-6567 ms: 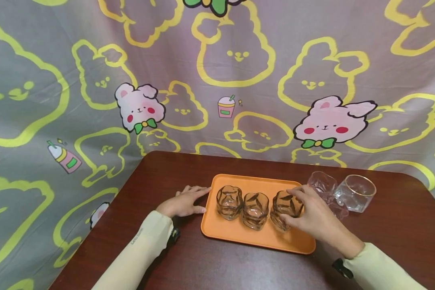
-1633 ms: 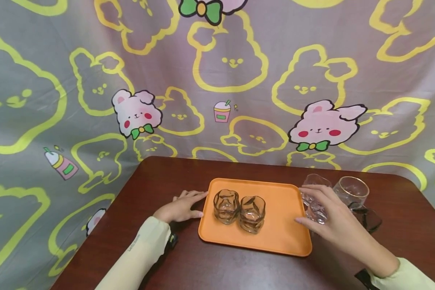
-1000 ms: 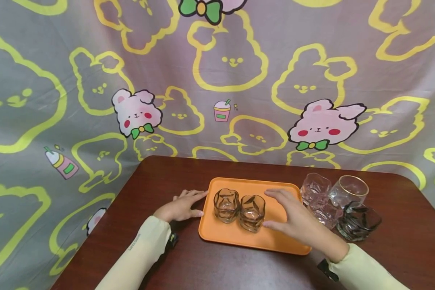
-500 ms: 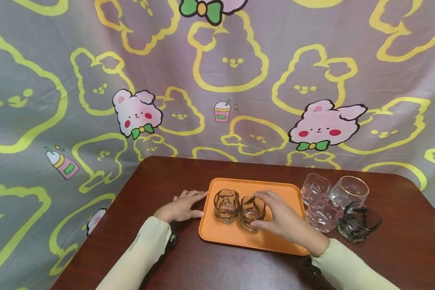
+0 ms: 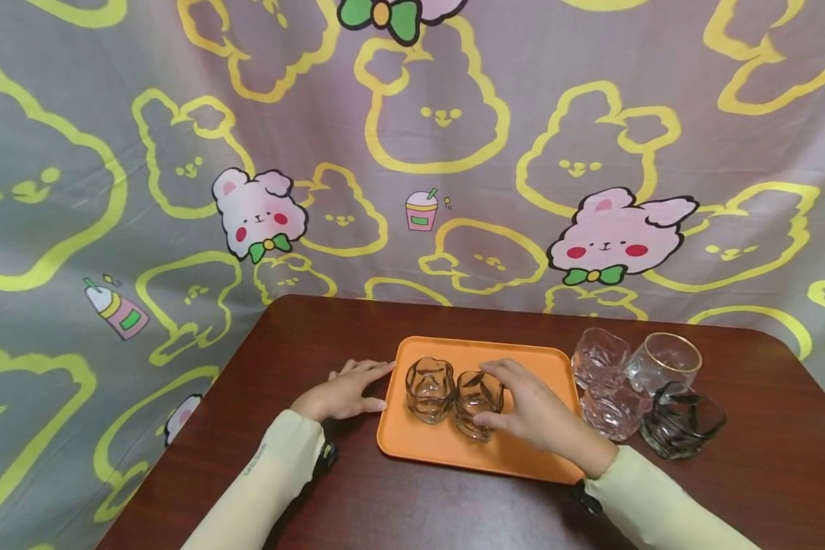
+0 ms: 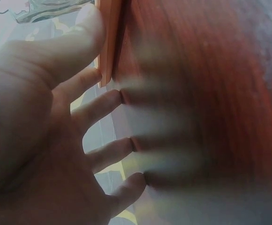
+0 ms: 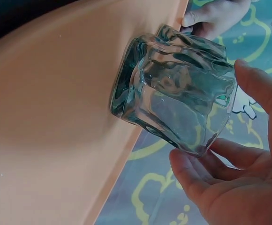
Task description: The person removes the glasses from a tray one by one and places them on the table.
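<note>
On the orange tray (image 5: 419, 452) two brown-tinted wavy drinking glasses stand upright side by side. My right hand (image 5: 532, 412) holds the right-hand glass (image 5: 469, 405) near its rim, thumb on one side and fingers on the other. Seen from the right wrist, that glass (image 7: 173, 98) still has its base on the tray. Just left of it is the other glass (image 5: 429, 391), untouched. My left hand (image 5: 337, 393) lies at the tray's left edge with its fingers spread; in the left wrist view, the thumb and index finger are against the tray's side (image 6: 109, 42), the other fingertips on the table.
Right of the tray, several glasses stand close together on the dark brown table (image 5: 330, 328): two pinkish clear ones (image 5: 600, 357), a gold-rimmed clear one (image 5: 667, 363) and a dark smoky one (image 5: 684, 424). A cartoon-patterned cloth (image 5: 454, 153) hangs behind the table.
The tray's third tinted glass has gone to the table beside the clear ones. My right hand has come back left and taken hold of the middle glass. My left hand stays at the tray.
</note>
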The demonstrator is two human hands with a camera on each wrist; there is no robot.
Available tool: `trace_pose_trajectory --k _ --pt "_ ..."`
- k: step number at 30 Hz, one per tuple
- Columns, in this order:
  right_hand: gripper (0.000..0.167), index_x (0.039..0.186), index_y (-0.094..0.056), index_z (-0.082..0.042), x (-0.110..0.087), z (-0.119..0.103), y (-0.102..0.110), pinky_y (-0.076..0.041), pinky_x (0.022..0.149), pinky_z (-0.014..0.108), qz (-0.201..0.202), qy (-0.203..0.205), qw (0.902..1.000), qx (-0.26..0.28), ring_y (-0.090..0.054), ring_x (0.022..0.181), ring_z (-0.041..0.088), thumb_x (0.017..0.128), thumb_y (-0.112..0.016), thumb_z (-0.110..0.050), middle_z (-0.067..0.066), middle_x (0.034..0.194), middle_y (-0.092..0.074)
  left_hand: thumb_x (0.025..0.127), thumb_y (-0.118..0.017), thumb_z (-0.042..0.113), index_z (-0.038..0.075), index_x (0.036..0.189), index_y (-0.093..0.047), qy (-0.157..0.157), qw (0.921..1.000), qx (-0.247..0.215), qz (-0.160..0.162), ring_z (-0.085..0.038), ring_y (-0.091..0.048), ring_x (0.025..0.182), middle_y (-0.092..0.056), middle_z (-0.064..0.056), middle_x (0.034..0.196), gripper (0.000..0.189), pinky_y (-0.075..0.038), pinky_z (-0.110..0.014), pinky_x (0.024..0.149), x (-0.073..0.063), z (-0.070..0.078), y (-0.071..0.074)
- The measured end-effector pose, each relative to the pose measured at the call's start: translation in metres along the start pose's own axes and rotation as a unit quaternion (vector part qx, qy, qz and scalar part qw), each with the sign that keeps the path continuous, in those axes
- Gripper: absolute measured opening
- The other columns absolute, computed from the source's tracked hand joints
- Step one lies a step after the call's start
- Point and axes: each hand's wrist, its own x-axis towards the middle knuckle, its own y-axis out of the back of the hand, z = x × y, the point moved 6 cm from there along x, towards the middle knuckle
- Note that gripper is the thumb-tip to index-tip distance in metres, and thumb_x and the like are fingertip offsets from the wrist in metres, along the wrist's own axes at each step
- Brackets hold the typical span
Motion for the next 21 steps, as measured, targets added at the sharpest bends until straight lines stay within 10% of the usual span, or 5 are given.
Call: trace_pose_trajectory --k 21 --pt "0.072 0.125 -0.058 -0.01 0.0024 0.0012 0.0007 -0.047 0.074 0.036 0.031 0.006 0.9994 -0.014 -0.056 0.093 0.018 0.065 -0.084 -0.041 -0.001 0.111 -0.056 0.086 -0.068 0.034 0.025 0.148 -0.034 0.0 1.0 0.004 0.0 -0.036 -0.024 0.135 -0.035 -0.005 0.147 0.072 -0.02 -0.067 0.097 0.001 -0.0012 0.0"
